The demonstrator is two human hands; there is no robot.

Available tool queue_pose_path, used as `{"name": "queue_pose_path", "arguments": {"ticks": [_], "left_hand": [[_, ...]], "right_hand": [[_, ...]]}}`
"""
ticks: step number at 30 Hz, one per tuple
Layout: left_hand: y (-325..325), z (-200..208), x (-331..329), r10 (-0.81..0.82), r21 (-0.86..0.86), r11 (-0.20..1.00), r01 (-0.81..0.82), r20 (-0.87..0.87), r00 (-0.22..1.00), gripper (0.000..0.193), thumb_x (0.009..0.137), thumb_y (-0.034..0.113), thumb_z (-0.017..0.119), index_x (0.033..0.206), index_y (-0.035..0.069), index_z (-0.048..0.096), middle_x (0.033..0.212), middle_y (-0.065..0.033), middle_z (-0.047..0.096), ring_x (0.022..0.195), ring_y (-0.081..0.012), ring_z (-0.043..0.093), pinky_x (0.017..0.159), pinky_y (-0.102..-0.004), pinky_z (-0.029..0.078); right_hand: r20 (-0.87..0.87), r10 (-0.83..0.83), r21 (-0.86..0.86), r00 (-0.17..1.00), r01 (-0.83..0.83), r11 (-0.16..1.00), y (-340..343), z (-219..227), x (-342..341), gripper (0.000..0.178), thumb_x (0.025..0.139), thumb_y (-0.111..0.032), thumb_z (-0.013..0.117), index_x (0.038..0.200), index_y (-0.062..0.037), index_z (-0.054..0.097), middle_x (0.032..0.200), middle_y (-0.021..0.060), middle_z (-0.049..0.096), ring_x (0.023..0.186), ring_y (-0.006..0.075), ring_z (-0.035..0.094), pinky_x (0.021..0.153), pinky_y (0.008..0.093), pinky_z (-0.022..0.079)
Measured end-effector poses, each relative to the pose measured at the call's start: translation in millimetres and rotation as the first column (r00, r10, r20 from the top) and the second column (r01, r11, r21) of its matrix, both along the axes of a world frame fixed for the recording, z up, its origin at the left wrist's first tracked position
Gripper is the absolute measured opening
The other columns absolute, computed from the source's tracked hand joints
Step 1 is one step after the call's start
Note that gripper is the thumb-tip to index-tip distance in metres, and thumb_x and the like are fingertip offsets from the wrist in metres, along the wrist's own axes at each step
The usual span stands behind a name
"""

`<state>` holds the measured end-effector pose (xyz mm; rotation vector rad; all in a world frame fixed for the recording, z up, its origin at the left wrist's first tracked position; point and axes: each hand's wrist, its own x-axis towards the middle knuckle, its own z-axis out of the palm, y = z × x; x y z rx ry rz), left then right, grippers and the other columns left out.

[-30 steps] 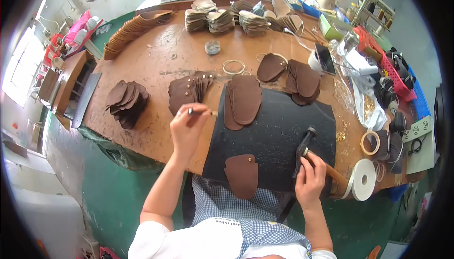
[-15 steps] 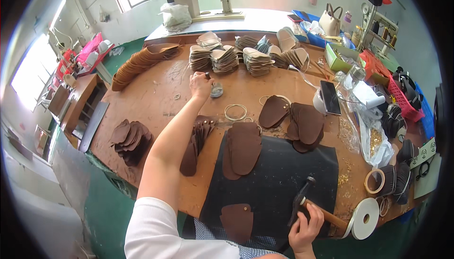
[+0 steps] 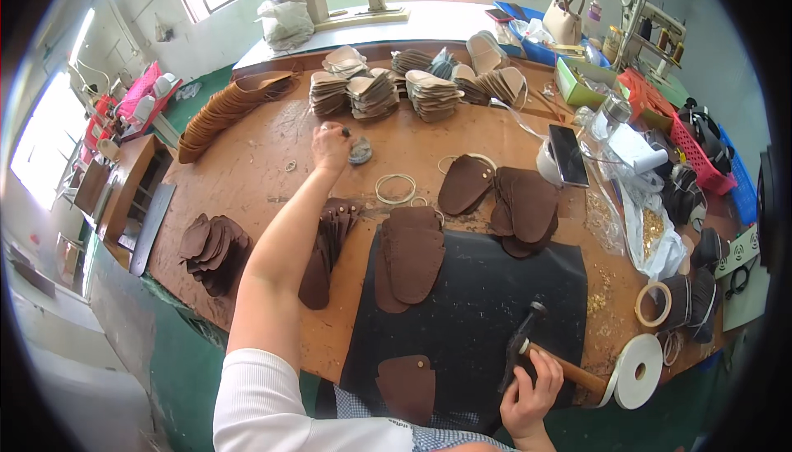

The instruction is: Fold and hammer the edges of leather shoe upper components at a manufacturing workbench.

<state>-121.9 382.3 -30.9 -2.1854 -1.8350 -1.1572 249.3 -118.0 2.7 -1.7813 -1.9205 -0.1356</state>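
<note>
My left hand point(image 3: 331, 148) reaches far over the table, its fingers closed on a small dark object point(image 3: 346, 132), mostly hidden. Right beside it sits a small round greyish dish point(image 3: 360, 152). At the front right, my right hand point(image 3: 531, 394) grips a hammer by its wooden handle point(image 3: 569, 367), close to the dark metal head point(image 3: 517, 351). The hammer rests over a black mat point(image 3: 474, 320). One brown leather piece point(image 3: 406, 388) with a small metal stud lies at the mat's near edge. Several more brown pieces point(image 3: 415, 256) overlap at the mat's far left.
Brown pieces are stacked at left point(image 3: 213, 250) and beyond the mat point(image 3: 528, 207). Piled insoles point(image 3: 371, 93) stand at the back, beside a row of tan pieces point(image 3: 227, 114). On the right are a phone point(image 3: 568, 156), a white roll point(image 3: 638, 372) and a tape ring point(image 3: 653, 304).
The whole view has shifted slightly, so the table's things appear a little further left and higher. Both hands keep nearly the same places and grips.
</note>
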Motion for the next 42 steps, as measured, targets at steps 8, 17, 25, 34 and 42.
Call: {"name": "queue_pose_path", "arguments": {"ticks": [8, 17, 25, 34, 42], "left_hand": [[-97, 81, 53, -0.302, 0.097, 0.941, 0.323, 0.672, 0.676, 0.018, 0.096, 0.015, 0.067, 0.092, 0.000, 0.074, 0.080, -0.0099, 0.074, 0.074, -0.0139, 0.068, 0.068, -0.0271, 0.051], [-374, 71, 83, -0.171, -0.344, 0.685, 0.642, 0.781, 0.601, 0.008, 0.101, 0.005, 0.061, 0.103, -0.003, 0.063, 0.096, -0.0082, 0.075, 0.086, -0.0101, 0.069, 0.079, -0.0261, 0.057], [-407, 40, 92, -0.253, -0.373, 0.706, 0.601, 0.660, 0.707, 0.010, 0.101, 0.006, 0.063, 0.105, -0.002, 0.063, 0.093, -0.0079, 0.076, 0.082, -0.0113, 0.072, 0.075, -0.0255, 0.058], [-408, 40, 95, -0.357, -0.336, 0.739, 0.584, 0.539, 0.763, 0.011, 0.098, 0.007, 0.066, 0.104, -0.001, 0.064, 0.088, -0.0097, 0.076, 0.080, -0.0183, 0.075, 0.070, -0.0272, 0.058], [-411, 37, 99, -0.446, -0.246, 0.813, 0.527, 0.318, 0.837, 0.014, 0.094, 0.011, 0.071, 0.099, 0.000, 0.064, 0.085, -0.0122, 0.074, 0.072, -0.0253, 0.073, 0.062, -0.0310, 0.057]], "right_hand": [[-0.018, 0.009, 0.100, 1.000, -0.007, 0.995, 13, -2, 1, 0.031, 0.081, 0.003, 0.064, 0.112, -0.0005, 0.066, 0.127, 0.0189, 0.060, 0.122, 0.0407, 0.055, 0.107, 0.0518, 0.042], [-0.121, -0.081, -0.057, 0.989, 0.074, 0.996, 20, 18, 28, 0.035, 0.087, -0.001, 0.068, 0.121, 0.0003, 0.060, 0.118, 0.0169, 0.060, 0.112, 0.0369, 0.057, 0.098, 0.0463, 0.046], [-0.074, 0.041, -0.191, 0.996, -0.054, 0.980, 27, 35, 38, 0.024, 0.090, -0.005, 0.067, 0.113, -0.0013, 0.059, 0.102, 0.0166, 0.059, 0.095, 0.0380, 0.061, 0.081, 0.0464, 0.049], [-0.485, -0.005, -0.302, 0.875, -0.162, 0.939, 15, 78, 18, 0.018, 0.095, -0.004, 0.063, 0.111, 0.0050, 0.064, 0.088, 0.0124, 0.066, 0.076, 0.0201, 0.064, 0.069, 0.0324, 0.050], [-0.540, 0.079, -0.263, 0.838, -0.257, 0.930, 10, 94, 9, 0.019, 0.096, -0.003, 0.062, 0.114, 0.0045, 0.064, 0.082, 0.0070, 0.063, 0.069, 0.0114, 0.057, 0.061, 0.0262, 0.045]]}}
